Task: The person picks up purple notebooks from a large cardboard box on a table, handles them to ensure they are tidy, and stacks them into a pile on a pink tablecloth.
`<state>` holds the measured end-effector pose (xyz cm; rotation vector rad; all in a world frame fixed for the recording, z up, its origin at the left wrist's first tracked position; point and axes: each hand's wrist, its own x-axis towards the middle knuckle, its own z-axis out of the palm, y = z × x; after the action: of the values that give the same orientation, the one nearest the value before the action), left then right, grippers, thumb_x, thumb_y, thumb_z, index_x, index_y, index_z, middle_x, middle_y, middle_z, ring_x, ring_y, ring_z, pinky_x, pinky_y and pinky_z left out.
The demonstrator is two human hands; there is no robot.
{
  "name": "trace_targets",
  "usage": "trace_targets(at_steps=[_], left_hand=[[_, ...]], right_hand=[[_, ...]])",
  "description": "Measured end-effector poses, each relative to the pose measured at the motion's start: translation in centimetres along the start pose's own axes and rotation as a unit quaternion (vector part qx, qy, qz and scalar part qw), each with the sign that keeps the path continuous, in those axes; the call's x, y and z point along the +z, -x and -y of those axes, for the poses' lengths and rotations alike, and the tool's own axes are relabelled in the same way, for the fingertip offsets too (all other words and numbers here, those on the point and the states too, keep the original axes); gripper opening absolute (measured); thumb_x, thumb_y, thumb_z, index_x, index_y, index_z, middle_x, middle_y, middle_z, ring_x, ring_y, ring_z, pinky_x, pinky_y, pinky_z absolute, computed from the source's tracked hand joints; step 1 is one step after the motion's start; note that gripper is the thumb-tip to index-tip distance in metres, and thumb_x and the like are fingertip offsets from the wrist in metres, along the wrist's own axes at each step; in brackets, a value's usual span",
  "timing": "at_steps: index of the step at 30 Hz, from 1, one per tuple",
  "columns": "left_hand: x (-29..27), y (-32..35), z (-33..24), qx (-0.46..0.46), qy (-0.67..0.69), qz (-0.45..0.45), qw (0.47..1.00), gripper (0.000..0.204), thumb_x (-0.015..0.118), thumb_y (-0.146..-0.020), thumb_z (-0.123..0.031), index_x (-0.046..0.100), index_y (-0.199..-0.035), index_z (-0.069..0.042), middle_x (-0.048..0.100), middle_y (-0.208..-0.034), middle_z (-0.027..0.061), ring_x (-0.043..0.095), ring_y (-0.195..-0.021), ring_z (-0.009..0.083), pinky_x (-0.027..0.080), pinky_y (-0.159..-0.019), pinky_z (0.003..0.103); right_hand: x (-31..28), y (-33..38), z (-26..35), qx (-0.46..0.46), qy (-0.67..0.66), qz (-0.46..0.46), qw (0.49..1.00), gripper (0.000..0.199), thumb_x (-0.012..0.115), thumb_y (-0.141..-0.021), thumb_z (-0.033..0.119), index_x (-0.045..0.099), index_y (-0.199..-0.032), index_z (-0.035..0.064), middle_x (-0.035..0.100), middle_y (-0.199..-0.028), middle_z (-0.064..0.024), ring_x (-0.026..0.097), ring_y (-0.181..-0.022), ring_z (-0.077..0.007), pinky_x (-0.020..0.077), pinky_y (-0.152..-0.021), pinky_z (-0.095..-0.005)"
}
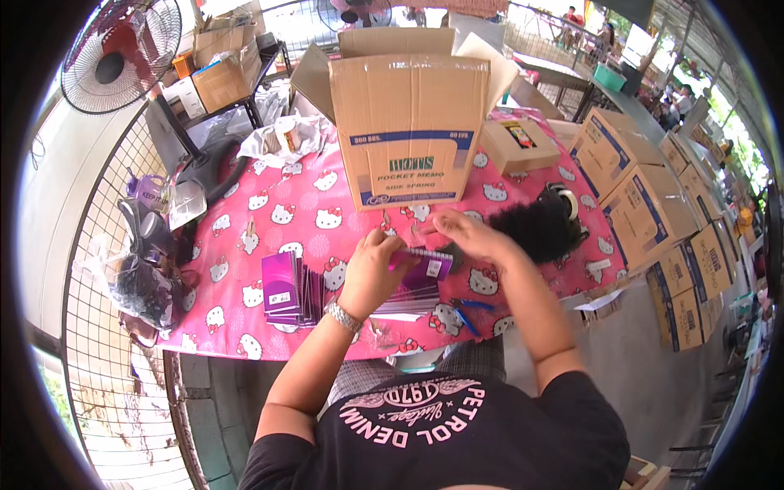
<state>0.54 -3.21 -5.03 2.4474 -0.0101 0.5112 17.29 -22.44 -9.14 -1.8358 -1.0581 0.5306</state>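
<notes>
In front of me lies a purple spiral memo pad [433, 267], its wire binding along the far edge, on top of a stack of similar pads [408, 302]. My left hand [376, 263], with a metal watch at the wrist, has its fingers curled around the left end of the top pad. Over the far right side of that pad is my right hand [469, 235], fingers stretched toward the left and nothing seen in them. To the left stands another stack of purple memo pads [287, 287]. Blue-handled pliers [472, 314] rest at the right of the near stack.
An upright open cardboard carton [412, 122] stands just beyond my hands on the pink patterned tablecloth [220, 302]. A black furry item [535, 227] and a brown box [520, 147] are at the right. Bags [147, 286] and a fan [122, 57] flank the left; stacked cartons [649, 204] stand right.
</notes>
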Motion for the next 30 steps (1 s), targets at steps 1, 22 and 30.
trace_targets(at_steps=[1, 22, 30], left_hand=[[0.0, -0.3, -0.3, -0.002, -0.004, 0.005, 1.0, 0.026, 0.08, -0.079, -0.022, 0.068, -0.096, -0.007, 0.062, -0.091, 0.0117, 0.061, -0.09, 0.0347, 0.05, -0.082, 0.044], [0.2, 0.0, 0.3, 0.031, 0.046, -0.012, 0.998, 0.017, 0.073, -0.08, -0.009, 0.065, -0.094, -0.005, 0.06, -0.088, 0.0132, 0.061, -0.084, 0.0356, 0.051, -0.075, 0.045], [-0.8, 0.0, 1.3, 0.027, 0.102, 0.011, 0.994, 0.032, 0.082, -0.077, -0.01, 0.067, -0.103, -0.002, 0.059, -0.095, 0.0095, 0.063, -0.077, 0.0209, 0.052, -0.069, 0.032]], right_hand=[[-0.1, 0.3, 3.4, 0.01, -0.125, 0.024, 0.992, 0.037, 0.058, -0.094, 0.041, 0.072, -0.102, 0.0087, 0.07, -0.094, -0.0133, 0.064, -0.096, -0.0331, 0.0512, -0.085, -0.0424], [3.6, 1.5, 9.6, -0.157, 0.362, -0.098, 0.914, 0.024, 0.072, -0.084, 0.027, 0.059, -0.093, 0.0093, 0.064, -0.087, -0.0087, 0.065, -0.089, -0.027, 0.0437, -0.083, -0.0438], [-0.5, 0.5, -3.0, 0.048, 0.099, -0.053, 0.993, 0.038, 0.068, -0.09, 0.035, 0.068, -0.106, -0.0002, 0.07, -0.098, -0.0147, 0.066, -0.099, -0.0225, 0.0502, -0.089, -0.0337]])
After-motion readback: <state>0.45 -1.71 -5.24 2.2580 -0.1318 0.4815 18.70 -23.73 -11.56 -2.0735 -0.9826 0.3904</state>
